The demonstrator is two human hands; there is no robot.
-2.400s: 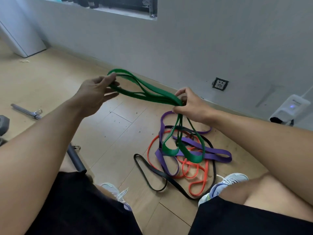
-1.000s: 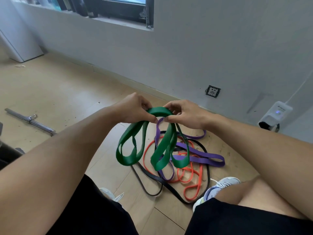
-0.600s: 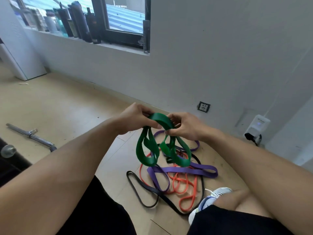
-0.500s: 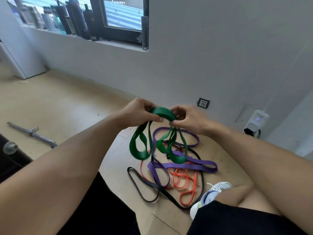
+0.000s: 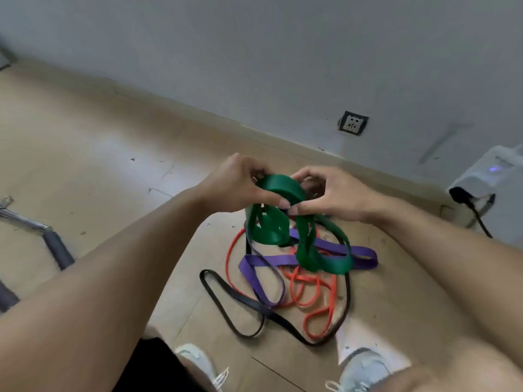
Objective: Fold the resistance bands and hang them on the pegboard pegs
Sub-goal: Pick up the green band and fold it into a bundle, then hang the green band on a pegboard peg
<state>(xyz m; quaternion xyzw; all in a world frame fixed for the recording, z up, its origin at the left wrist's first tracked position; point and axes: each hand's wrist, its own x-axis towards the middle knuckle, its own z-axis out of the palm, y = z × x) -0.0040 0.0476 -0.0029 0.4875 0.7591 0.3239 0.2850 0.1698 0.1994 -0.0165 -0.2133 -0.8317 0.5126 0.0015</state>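
Loosely looped flat green band point(image 5: 278, 190)

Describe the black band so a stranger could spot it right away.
On the wooden floor below the wall socket lies a tangle of bands. The black band is the thin, dark loop nearest the shoes, running around the purple band and orange band.

held band point(image 5: 271, 224) above floor bands point(image 5: 297, 281), socket point(image 5: 353, 123) behind

No legible text, label, brand, number or sign is observed on the green band point(image 5: 271, 224), the wall socket point(image 5: 353, 123) or the white device point(image 5: 486, 176), whose faint marking is too blurred to read.
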